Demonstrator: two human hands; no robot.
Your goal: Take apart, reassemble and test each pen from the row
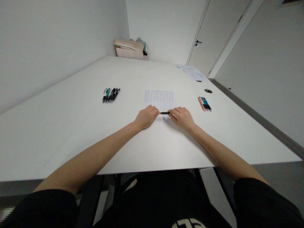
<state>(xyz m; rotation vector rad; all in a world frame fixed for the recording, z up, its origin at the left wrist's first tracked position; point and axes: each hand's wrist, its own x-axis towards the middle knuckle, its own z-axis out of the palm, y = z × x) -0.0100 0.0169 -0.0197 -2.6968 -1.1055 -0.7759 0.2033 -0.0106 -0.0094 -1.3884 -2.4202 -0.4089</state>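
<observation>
A dark pen (164,113) with gold-coloured parts lies level between my two hands, over the near part of a printed sheet of paper (159,96). My left hand (147,116) pinches its left end between thumb and fingers. At the other end, my right hand (182,117) grips it the same way. Both ends of the pen are partly hidden by my fingertips. Rows of small print cover the far part of the sheet; they are too small to read.
Several pens (111,95), black, white and green, lie side by side on the left of the white table (71,126). Another group of pens (205,104) lies to the right, near a round cable hole (208,91). Loose papers (192,72) lie at the far right.
</observation>
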